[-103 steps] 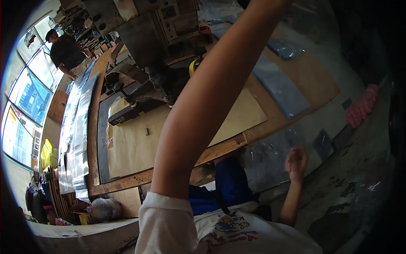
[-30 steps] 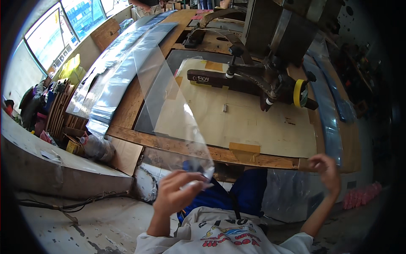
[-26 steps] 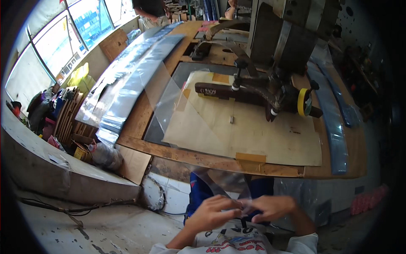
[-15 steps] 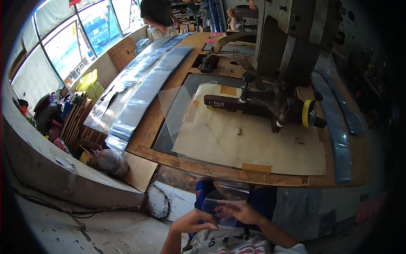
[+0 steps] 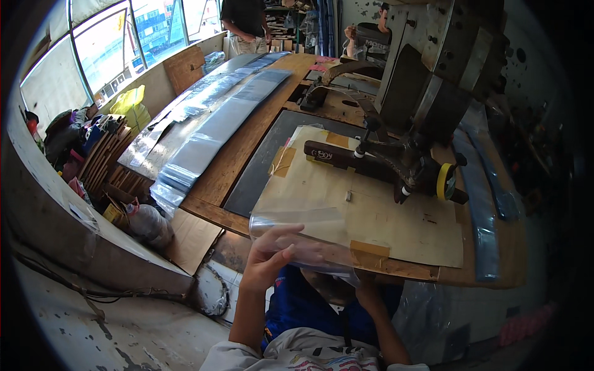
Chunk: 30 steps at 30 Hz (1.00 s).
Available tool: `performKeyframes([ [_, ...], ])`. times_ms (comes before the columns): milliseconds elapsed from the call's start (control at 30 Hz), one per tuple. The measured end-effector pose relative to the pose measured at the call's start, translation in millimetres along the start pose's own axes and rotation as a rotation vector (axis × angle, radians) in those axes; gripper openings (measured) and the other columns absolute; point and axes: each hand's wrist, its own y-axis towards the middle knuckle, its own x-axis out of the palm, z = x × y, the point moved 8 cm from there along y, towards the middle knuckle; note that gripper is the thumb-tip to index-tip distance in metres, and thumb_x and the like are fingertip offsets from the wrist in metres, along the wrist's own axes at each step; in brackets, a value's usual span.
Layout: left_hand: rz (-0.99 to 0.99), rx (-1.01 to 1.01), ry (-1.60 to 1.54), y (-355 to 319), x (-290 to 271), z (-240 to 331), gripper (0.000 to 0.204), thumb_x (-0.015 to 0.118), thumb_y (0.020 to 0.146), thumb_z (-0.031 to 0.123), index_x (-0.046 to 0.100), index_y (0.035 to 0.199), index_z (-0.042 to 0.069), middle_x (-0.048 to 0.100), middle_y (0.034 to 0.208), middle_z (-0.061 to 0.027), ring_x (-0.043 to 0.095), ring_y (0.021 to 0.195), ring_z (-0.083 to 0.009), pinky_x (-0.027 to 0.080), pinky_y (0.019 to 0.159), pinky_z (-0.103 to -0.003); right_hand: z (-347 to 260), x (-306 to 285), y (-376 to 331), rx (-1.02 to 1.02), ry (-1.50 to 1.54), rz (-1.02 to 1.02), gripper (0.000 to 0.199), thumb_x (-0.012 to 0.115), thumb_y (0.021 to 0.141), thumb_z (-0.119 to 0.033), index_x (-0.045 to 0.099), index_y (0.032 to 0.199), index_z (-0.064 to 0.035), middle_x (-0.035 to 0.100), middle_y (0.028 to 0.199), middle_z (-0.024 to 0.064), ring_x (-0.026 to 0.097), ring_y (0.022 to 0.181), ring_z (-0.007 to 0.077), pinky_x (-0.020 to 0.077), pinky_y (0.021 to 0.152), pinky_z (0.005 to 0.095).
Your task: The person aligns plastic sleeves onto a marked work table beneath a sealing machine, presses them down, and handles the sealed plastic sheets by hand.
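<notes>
A clear plastic sheet (image 5: pixel 328 250) curves over the front edge of the work table, its far part lying over the cream board (image 5: pixel 396 232). My left hand (image 5: pixel 266 255) grips the sheet near its left side, index finger and thumb in front and other fingers showing through the film. My right hand (image 5: pixel 369 287) is in shadow below the table edge, at the sheet's lower right corner; its fingers are hidden. A small grey block (image 5: pixel 348 196) rests on the board, and brown tape (image 5: pixel 369 249) covers its front edge.
Above the board stands a press machine (image 5: pixel 427 123) with a dark bar (image 5: pixel 334 154) and a yellow-rimmed wheel (image 5: pixel 445 182). Stacked plastic strips lie to the left (image 5: pixel 216 133) and right (image 5: pixel 486 241). Another person (image 5: pixel 244 21) stands at the far end; a second (image 5: pixel 371 40) is behind the machine.
My hands have risen from my lap toward the table's front edge, bringing the plastic sheet with them. The left hand has moved up and left, the right hand slightly up and right.
</notes>
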Motion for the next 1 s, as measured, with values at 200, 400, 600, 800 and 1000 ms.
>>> performKeyframes([
  [200, -0.234, 0.085, 0.427, -2, 36, -10, 0.052, 0.056, 0.100, -0.002, 0.045, 0.151, 0.000, 0.063, 0.138, -0.0186, 0.069, 0.115, -0.0251, 0.050, 0.100, -0.036, -67, -68, -34, -0.143, 0.421, -0.359, 0.094, 0.081, 0.085, -0.041, 0.034, 0.154, 0.0034, 0.050, 0.150, 0.0243, 0.046, 0.142, 0.0351, 0.0303, 0.121, 0.0420],
  [400, -0.299, -0.250, 0.329, -27, 66, -102, 0.045, 0.058, 0.100, -0.002, 0.054, 0.145, 0.003, 0.075, 0.115, -0.0129, 0.072, 0.102, -0.0229, 0.054, 0.090, -0.033, -108, -157, -52, -0.086, 1.045, -0.063, 0.072, 0.081, 0.089, -0.032, 0.046, 0.142, 0.0016, 0.065, 0.126, 0.0241, 0.066, 0.111, 0.0289, 0.0518, 0.099, 0.0434],
  [600, -0.191, -0.285, 0.648, -60, 34, -180, 0.031, 0.071, 0.095, 0.013, 0.070, 0.126, 0.010, 0.077, 0.100, -0.0123, 0.075, 0.093, -0.0189, 0.056, 0.081, -0.032, -79, -181, -27, 0.134, 1.026, 0.353, 0.021, 0.066, 0.100, -0.009, 0.056, 0.115, 0.0016, 0.072, 0.095, 0.0155, 0.073, 0.078, 0.0191, 0.0624, 0.070, 0.0327],
  [800, 0.124, -0.477, 0.801, -132, -60, -310, 0.024, 0.072, 0.092, 0.015, 0.073, 0.116, 0.010, 0.076, 0.100, -0.0074, 0.071, 0.083, -0.0166, 0.054, 0.075, -0.031, -81, -208, -12, 0.120, 0.814, 0.478, 0.031, 0.064, 0.101, -0.011, 0.050, 0.126, 0.0015, 0.072, 0.098, 0.0133, 0.072, 0.078, 0.0155, 0.0600, 0.066, 0.0275],
  [1000, 0.807, -1.057, -0.060, -171, -93, -410, 0.033, 0.055, 0.098, 0.019, 0.063, 0.130, 0.016, 0.062, 0.119, -0.0063, 0.060, 0.104, -0.0229, 0.051, 0.092, -0.037, -113, -222, 20, 0.018, -0.248, 0.765, 0.060, 0.068, 0.094, -0.005, 0.043, 0.148, -0.0033, 0.064, 0.128, 0.0180, 0.060, 0.125, 0.0324, 0.0502, 0.103, 0.0425],
])
